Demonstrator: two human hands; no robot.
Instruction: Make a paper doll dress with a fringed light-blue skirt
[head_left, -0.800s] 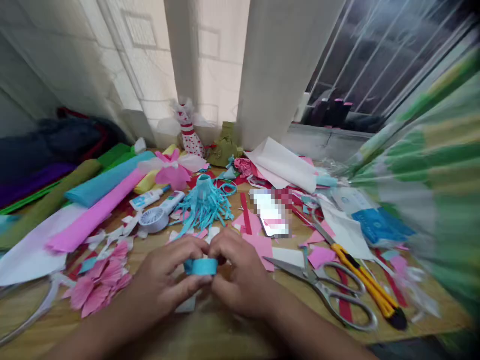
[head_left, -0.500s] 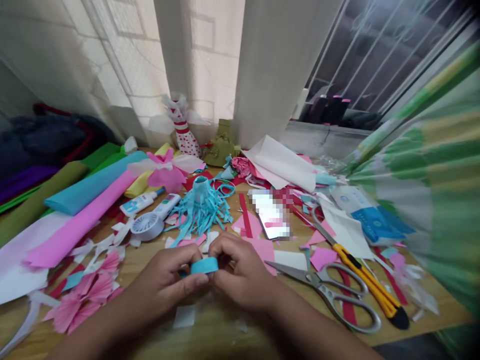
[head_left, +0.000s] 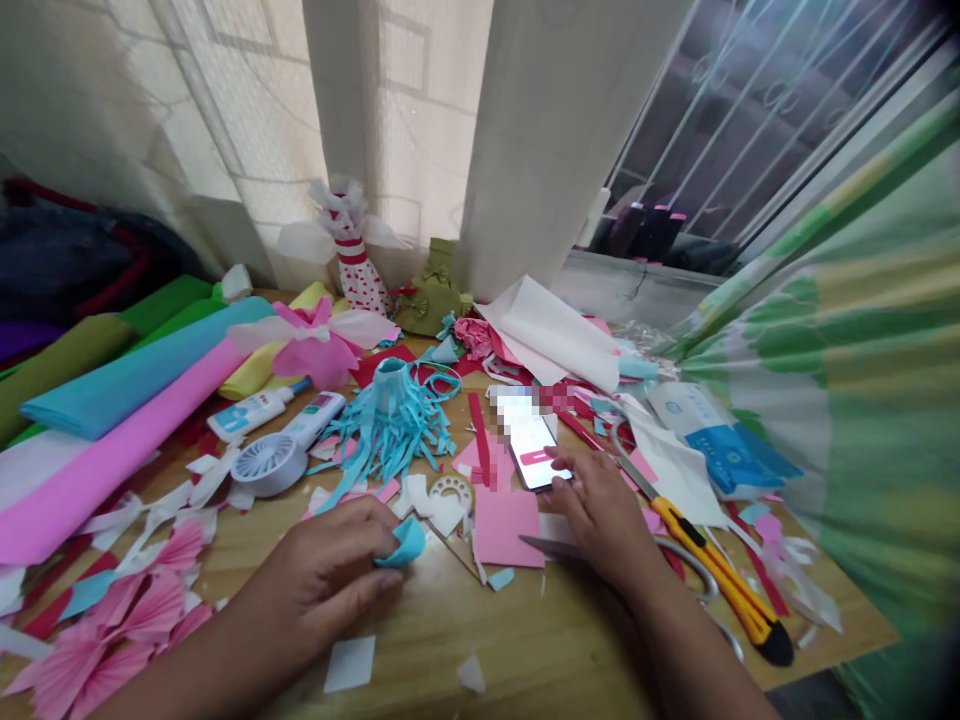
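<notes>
My left hand (head_left: pixel 322 570) rests low on the wooden table, pinching a small loop of turquoise paper (head_left: pixel 406 543) that looks partly squashed. My right hand (head_left: pixel 600 515) reaches forward, its fingertips on the lower right edge of a smartphone (head_left: pixel 529 445) with a lit screen, partly blurred. Under that hand lie steel scissors (head_left: pixel 551 546), their middle hidden by my wrist. Beside them is a yellow utility knife (head_left: pixel 712 560). A turquoise fringed paper piece (head_left: pixel 386 430) stands between my hands, farther forward, and a pink card sheet (head_left: pixel 506 530) lies just left of my right hand.
Rolls of crepe paper (head_left: pixel 112 400) in pink, blue and green lie at the left, beside glue tubes and a small white fan (head_left: pixel 268 465). Pink paper fans (head_left: pixel 112 620) and scraps cover the table. A green striped cloth (head_left: pixel 825 400) hangs at the right.
My hands have come apart. The right hand has moved forward and right onto the phone, and the left has dropped lower left with the turquoise loop. The view has shifted slightly.
</notes>
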